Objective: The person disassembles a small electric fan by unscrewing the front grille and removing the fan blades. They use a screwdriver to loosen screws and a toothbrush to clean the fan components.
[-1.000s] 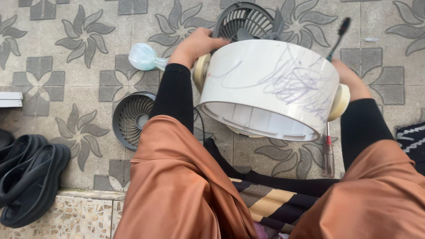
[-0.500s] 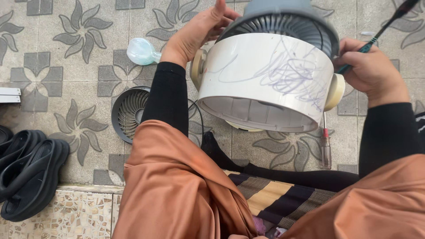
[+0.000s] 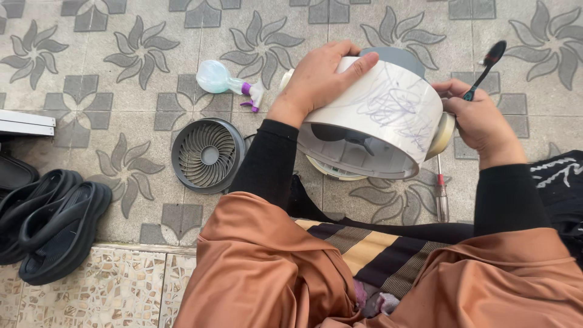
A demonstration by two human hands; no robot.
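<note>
Grey patterned floor tiles [image 3: 109, 91] carry everything. White, scribbled with purple pen, the round fan housing [image 3: 379, 118] is held tilted above the floor, just over the person's lap, its open side facing down toward them. The left hand [image 3: 319, 76] lies spread over its top left edge, fingers wrapped on the shell. The right hand [image 3: 477, 118] presses the housing's right side knob while closed around a dark toothbrush [image 3: 486, 67]. Black sandals [image 3: 51, 222] sit far left, a grey fan grille [image 3: 207, 155] lies flat nearby, then a pale spray bottle [image 3: 221, 79] and a screwdriver [image 3: 441, 194].
</note>
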